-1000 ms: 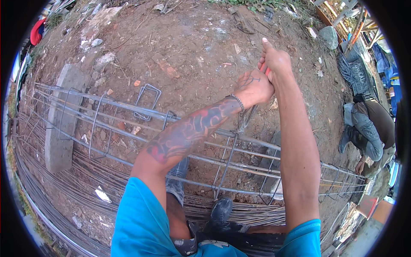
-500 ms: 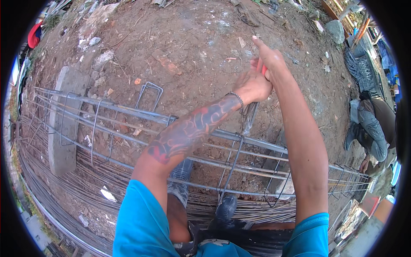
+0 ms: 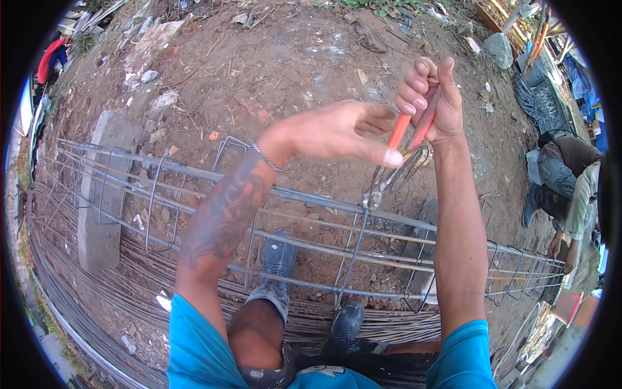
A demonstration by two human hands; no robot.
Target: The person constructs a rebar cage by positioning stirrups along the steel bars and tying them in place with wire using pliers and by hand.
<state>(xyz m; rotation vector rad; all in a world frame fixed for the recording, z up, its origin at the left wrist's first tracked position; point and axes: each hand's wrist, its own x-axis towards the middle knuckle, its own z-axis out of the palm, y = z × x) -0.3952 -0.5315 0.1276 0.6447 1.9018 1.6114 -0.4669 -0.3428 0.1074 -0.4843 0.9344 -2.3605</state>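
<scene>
My right hand (image 3: 433, 104) is closed round the orange-red handles of a pair of pincers (image 3: 399, 131). The jaws point down, at a joint where a stirrup crosses the upper bar of a steel rebar cage (image 3: 304, 196). Thin wire loops (image 3: 418, 162) dangle beside the handles; where they are held is hidden. To the left, my left hand (image 3: 321, 133) is open, its thumb and fingers apart. The thumb tip lies close to the handles; I cannot tell whether it touches them. The cage runs across in front of me, over my boots.
A concrete block (image 3: 102, 194) props the cage at the left. Long loose rods (image 3: 139, 285) lie on the near side. Another person (image 3: 567, 162) crouches at the far right, hands by the cage's end. Rubble and a grey stone (image 3: 497, 50) lie on the dirt.
My left hand has drawn away from my right wrist, moving left and nearer. My right hand has turned, so its fingers show curled round the handles. The person at right has shifted an arm forward.
</scene>
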